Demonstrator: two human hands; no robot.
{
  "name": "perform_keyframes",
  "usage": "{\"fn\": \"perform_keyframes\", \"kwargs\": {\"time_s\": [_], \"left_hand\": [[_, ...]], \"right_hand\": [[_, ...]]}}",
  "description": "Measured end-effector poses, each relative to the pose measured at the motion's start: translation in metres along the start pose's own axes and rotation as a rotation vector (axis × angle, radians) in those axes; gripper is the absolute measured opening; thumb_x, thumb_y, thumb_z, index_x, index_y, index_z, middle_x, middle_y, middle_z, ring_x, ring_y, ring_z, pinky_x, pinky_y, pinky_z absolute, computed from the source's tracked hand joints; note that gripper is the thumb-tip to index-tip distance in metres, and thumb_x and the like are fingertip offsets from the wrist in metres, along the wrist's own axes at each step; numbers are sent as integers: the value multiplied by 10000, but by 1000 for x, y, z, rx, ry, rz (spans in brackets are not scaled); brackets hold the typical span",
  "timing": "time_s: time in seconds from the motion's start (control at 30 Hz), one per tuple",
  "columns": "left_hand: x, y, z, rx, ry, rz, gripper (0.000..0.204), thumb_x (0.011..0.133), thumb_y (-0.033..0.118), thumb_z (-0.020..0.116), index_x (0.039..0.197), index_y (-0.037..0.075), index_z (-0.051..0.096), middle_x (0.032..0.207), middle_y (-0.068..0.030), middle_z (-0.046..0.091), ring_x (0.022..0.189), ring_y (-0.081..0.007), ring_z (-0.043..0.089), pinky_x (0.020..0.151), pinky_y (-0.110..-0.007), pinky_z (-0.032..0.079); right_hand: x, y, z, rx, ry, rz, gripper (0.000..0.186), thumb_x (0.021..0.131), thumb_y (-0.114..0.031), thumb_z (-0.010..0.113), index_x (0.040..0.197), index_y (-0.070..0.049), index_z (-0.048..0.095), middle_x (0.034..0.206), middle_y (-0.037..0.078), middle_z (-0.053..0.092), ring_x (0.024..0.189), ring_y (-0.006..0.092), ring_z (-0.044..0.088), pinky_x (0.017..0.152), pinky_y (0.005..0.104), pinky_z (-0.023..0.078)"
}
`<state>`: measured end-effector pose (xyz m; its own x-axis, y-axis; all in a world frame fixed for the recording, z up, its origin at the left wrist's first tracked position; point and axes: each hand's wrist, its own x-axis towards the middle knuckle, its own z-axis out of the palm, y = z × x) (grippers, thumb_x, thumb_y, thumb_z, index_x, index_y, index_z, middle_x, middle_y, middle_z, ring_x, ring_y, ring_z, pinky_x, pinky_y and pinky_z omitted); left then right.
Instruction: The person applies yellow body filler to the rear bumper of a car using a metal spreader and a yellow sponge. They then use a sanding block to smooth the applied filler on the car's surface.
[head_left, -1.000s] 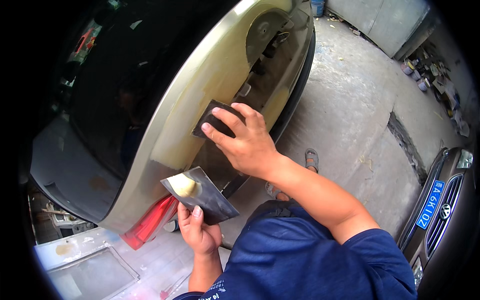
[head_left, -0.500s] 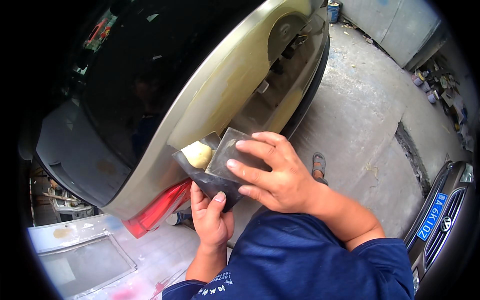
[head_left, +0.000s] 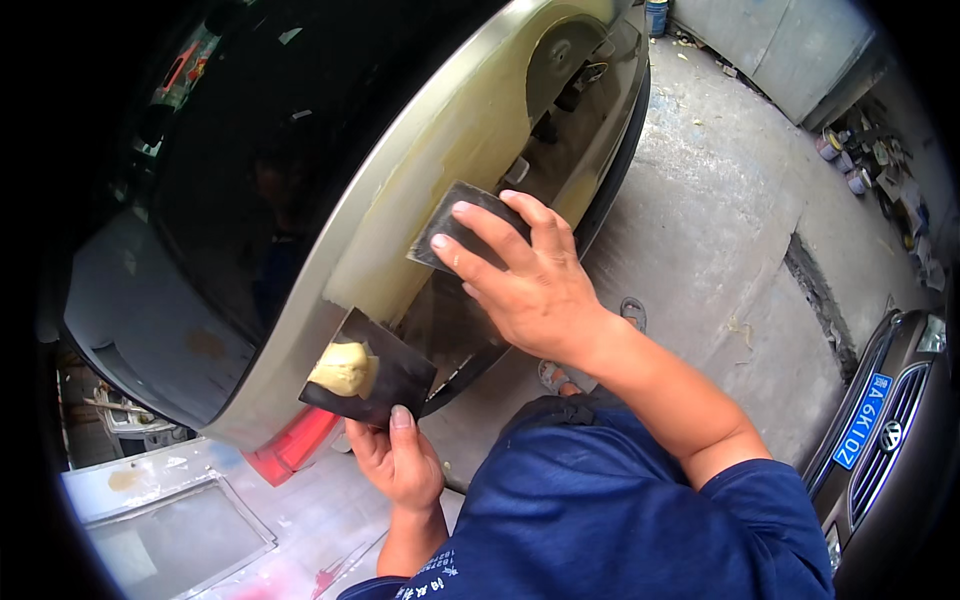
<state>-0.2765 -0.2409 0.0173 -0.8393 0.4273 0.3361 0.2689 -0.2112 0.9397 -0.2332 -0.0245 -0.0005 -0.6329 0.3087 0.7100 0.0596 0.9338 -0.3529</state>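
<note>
My left hand (head_left: 402, 465) pinches the lower edge of a dark, flat putty board (head_left: 390, 385), its thumb on top. A lump of pale yellow body filler (head_left: 342, 368) sits toward the board's left side. In my right hand (head_left: 530, 270) is a dark, rectangular putty spreader (head_left: 440, 232), with fingers spread across its back. The spreader is over the car's rear panel (head_left: 385, 245), where yellowish filler is smeared on the gold paint; whether its edge touches cannot be made out. The board hangs near the panel's lower left, above a red tail light (head_left: 290, 445).
The dark rear window (head_left: 270, 130) fills the upper left. A white panel with a framed opening (head_left: 180, 530) lies lower left. Another dark car's front (head_left: 890, 430) stands at right, beside a floor crack (head_left: 820, 300). Paint cans (head_left: 835, 150) stand upper right.
My right hand has carried the spreader up from the board to the car panel. My left hand has lowered the board slightly leftward, and the two tools are now apart.
</note>
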Motion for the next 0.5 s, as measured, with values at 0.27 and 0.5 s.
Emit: {"fn": "perform_keyframes", "kwargs": {"time_s": [0.27, 0.5], "left_hand": [[-14, -8, -6, -71, 35, -65, 497, 862, -67, 456, 1345, -6, 358, 1286, -147, 480, 1169, -235, 491, 1023, -402, 379], [-11, -7, 0, -117, 39, -79, 468, 855, -67, 465, 1314, -25, 386, 1264, -140, 495, 1152, -208, 484, 1027, -364, 346]], "right_hand": [[-5, -5, 30, -90, -6, 9, 475, 713, -84, 662, 1166, -213, 597, 1284, 34, 461, 1172, 335, 378, 952, 422, 341], [-6, 0, 14, 28, 23, 87, 494, 672, -87, 699, 1148, -189, 613, 1292, 47, 454, 1176, 345, 368, 957, 431, 345]]}}
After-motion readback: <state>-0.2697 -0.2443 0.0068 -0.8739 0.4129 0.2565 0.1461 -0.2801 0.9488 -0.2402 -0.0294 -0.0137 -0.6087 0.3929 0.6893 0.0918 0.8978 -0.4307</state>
